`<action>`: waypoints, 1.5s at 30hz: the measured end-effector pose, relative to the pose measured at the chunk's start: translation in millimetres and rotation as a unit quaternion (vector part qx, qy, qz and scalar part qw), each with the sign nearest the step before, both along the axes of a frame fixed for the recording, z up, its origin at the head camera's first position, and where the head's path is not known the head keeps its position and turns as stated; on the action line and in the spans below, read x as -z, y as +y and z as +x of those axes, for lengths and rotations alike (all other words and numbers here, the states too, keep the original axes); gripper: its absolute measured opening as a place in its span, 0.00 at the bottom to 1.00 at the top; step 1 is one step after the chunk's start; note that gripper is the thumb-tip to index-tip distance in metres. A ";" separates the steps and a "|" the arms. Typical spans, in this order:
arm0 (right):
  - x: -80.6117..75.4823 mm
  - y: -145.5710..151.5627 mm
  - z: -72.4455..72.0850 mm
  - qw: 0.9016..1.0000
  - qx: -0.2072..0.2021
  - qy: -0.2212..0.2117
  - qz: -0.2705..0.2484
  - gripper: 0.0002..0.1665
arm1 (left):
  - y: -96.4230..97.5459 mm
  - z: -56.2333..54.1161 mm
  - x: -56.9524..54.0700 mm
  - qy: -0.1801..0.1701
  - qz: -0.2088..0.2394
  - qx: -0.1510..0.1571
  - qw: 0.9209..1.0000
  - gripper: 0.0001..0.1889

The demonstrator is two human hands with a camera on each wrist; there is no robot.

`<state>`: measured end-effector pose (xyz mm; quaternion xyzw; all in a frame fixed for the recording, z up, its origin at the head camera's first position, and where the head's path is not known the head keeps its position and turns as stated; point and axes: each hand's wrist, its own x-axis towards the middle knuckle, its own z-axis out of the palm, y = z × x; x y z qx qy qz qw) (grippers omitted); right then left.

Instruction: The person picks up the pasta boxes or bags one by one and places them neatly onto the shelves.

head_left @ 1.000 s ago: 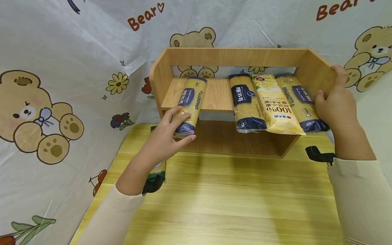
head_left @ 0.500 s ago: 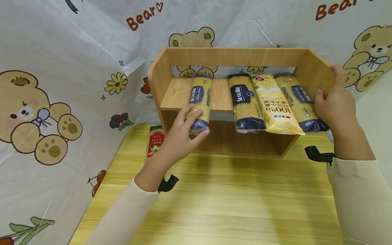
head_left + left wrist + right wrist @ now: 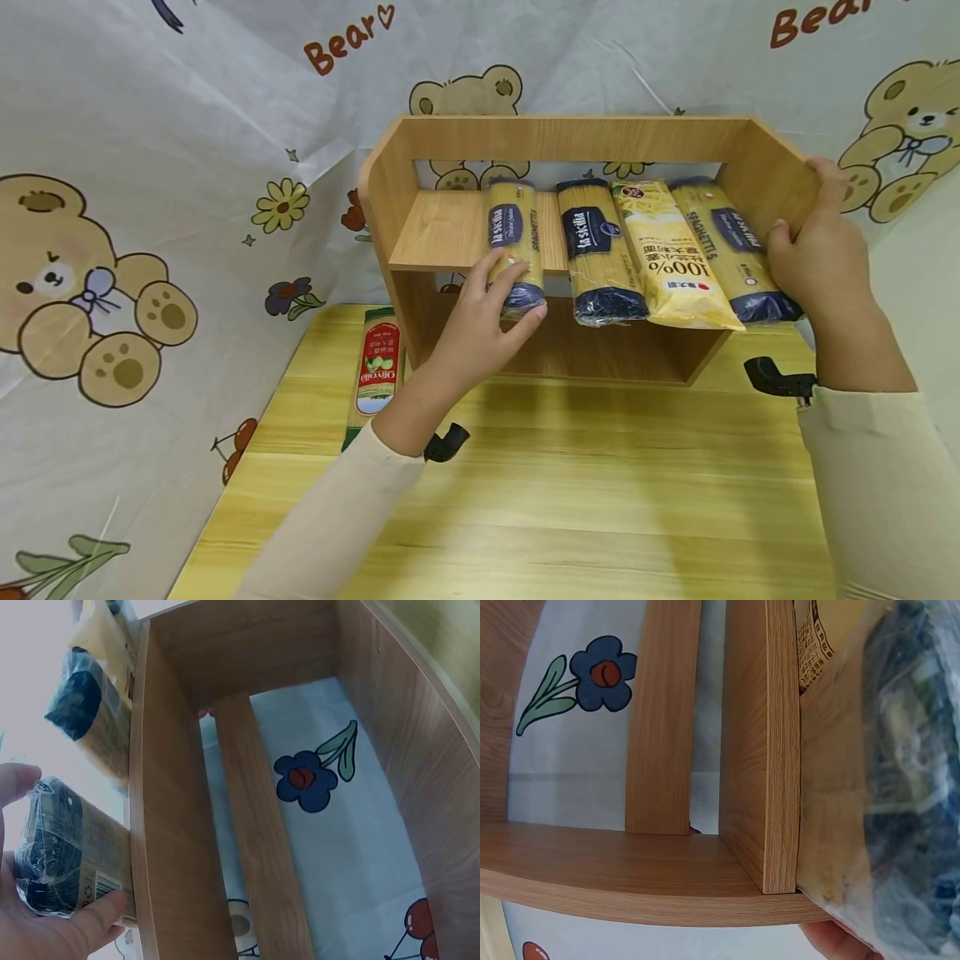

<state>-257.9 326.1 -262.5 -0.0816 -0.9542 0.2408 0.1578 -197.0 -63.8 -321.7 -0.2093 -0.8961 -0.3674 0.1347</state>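
My left hand (image 3: pixel 487 317) grips the near end of a spaghetti pack (image 3: pixel 514 225) with dark blue ends, on the upper board of a wooden shelf (image 3: pixel 577 137). In the left wrist view, thumb and fingers lie on either side of that pack's wrapped end (image 3: pixel 56 847). To its right, past a narrow gap, lies another blue-ended spaghetti pack (image 3: pixel 600 250), then a yellow pasta bag (image 3: pixel 675 258), then a third blue-ended pack (image 3: pixel 731 250) against the side panel. My right hand (image 3: pixel 825 242) holds the shelf's right side panel, fingers over its outer face and thumb inside.
A red and green pasta pack (image 3: pixel 378 362) lies on the wooden table (image 3: pixel 600 500), left of the shelf. Under the upper board is the shelf's lower compartment (image 3: pixel 592 350). Behind hangs a bear-printed cloth (image 3: pixel 225 100).
My left hand has moved the spaghetti pack rightward along the upper board, closer to the other packs. The red and green pack has come into fuller view. My right hand stays on the panel.
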 end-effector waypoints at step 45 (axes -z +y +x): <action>0.7 -0.8 1.6 1.000 -0.006 0.022 -0.006 0.43 | 22.0 -2.0 18.8 0.013 0.059 0.008 0.998 0.35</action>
